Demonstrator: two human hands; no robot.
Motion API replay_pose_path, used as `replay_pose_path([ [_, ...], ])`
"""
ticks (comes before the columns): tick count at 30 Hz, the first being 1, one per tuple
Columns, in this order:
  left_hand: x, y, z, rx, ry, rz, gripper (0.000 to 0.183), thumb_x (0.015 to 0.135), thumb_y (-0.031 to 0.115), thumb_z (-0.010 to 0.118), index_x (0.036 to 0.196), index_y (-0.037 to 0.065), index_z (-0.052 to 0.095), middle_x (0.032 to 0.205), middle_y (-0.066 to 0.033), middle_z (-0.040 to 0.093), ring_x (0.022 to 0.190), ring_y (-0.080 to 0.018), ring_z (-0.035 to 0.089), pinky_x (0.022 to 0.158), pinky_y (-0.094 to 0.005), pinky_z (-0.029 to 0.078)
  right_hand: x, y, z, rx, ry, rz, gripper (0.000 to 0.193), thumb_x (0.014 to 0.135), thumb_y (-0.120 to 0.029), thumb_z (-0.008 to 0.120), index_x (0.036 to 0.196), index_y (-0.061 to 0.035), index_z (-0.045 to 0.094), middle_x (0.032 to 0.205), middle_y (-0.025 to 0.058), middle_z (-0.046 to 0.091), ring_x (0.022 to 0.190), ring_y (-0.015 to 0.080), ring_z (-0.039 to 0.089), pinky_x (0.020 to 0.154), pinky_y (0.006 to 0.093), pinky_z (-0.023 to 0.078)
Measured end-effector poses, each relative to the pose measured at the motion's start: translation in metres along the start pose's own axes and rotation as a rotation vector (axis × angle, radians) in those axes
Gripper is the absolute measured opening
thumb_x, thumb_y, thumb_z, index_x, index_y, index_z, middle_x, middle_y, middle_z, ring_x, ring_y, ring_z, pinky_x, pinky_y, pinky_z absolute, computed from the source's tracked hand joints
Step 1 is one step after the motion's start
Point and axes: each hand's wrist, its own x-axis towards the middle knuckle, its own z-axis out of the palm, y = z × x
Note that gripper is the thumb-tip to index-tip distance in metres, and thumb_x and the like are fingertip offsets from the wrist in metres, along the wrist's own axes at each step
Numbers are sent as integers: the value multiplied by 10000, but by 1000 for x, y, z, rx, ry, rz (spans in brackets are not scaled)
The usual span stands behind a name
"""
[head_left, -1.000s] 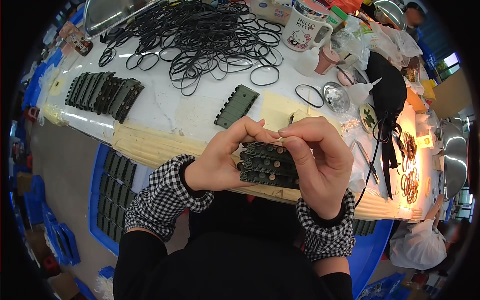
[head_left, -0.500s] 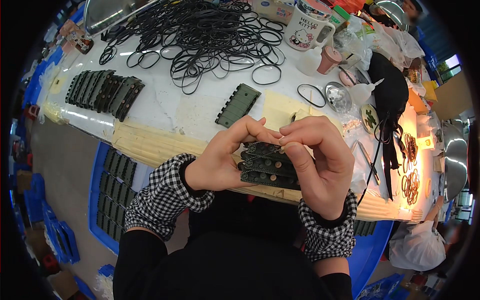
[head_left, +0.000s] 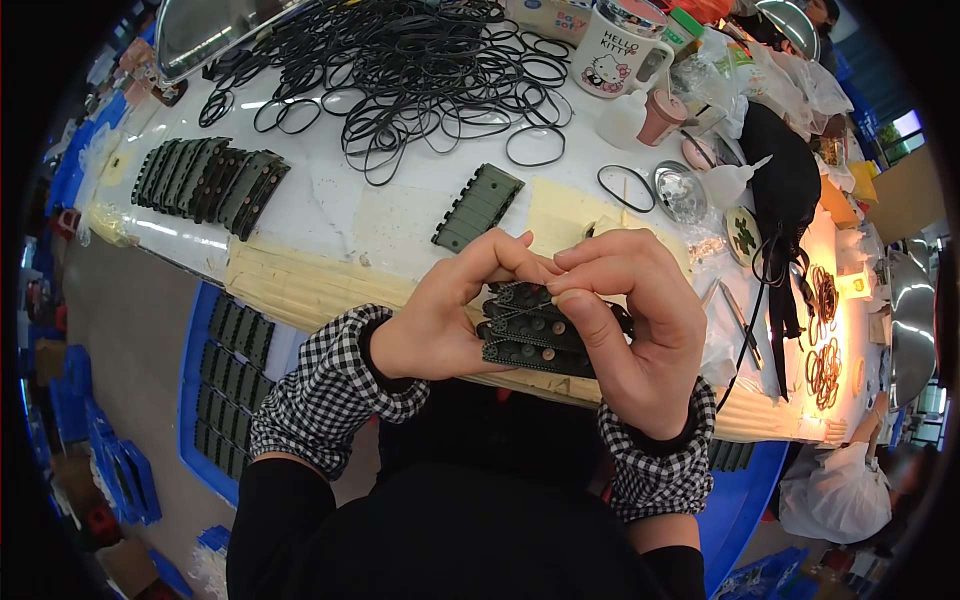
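Observation:
My left hand (head_left: pixel 440 320) is wrapped round a stack of dark green plastic parts (head_left: pixel 535 330) with small round studs along their sides, held just above the table's near edge. My right hand (head_left: pixel 645 320) is closed at the stack's right end, its thumb and forefinger pinched together by the top part. Whatever small thing lies between those fingertips is too hidden to make out. Beyond my hands, a single flat green ribbed part (head_left: pixel 480 207) lies on the table. A row of similar green parts (head_left: pixel 208 183) stands packed side by side at the left.
A large heap of black bands (head_left: pixel 420 75) covers the far table. At the far right stand a white mug (head_left: pixel 612 55), squeeze bottles (head_left: pixel 728 183) and a black cloth bag (head_left: pixel 785 170); tweezers (head_left: pixel 742 325) lie nearer. Blue trays (head_left: pixel 187 400) with green parts sit below the table edge.
My right thumb and forefinger have shifted slightly left and up along the top of the stack. My left hand keeps its hold, and the things on the table stay in place.

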Motion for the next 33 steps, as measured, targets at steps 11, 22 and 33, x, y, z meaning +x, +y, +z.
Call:
replay_pose_path([
  [11,-3,-1,0,-25,-1,-6,541,755,117,835,1148,69,467,1067,-65,682,1089,-162,621,1176,-453,205,-4,6,1,74,37,-3,66,851,-8,698,908,1,667,925,100,645,852,206,626,759,286,494],
  [22,7,8,-3,-436,-286,-315,535,756,48,822,1086,97,404,1186,-133,659,1255,-259,552,1184,-477,230,-17,42,-43,-615,353,-24,75,841,-20,695,881,-6,633,889,98,633,860,241,590,758,317,459],
  [33,16,5,3,-490,-434,-461,460,785,39,803,1083,48,452,1217,-142,639,1293,-248,508,1134,-419,344,-20,38,-46,-799,281,-51,102,797,-7,716,852,-22,632,850,88,630,802,276,572,704,372,447],
])
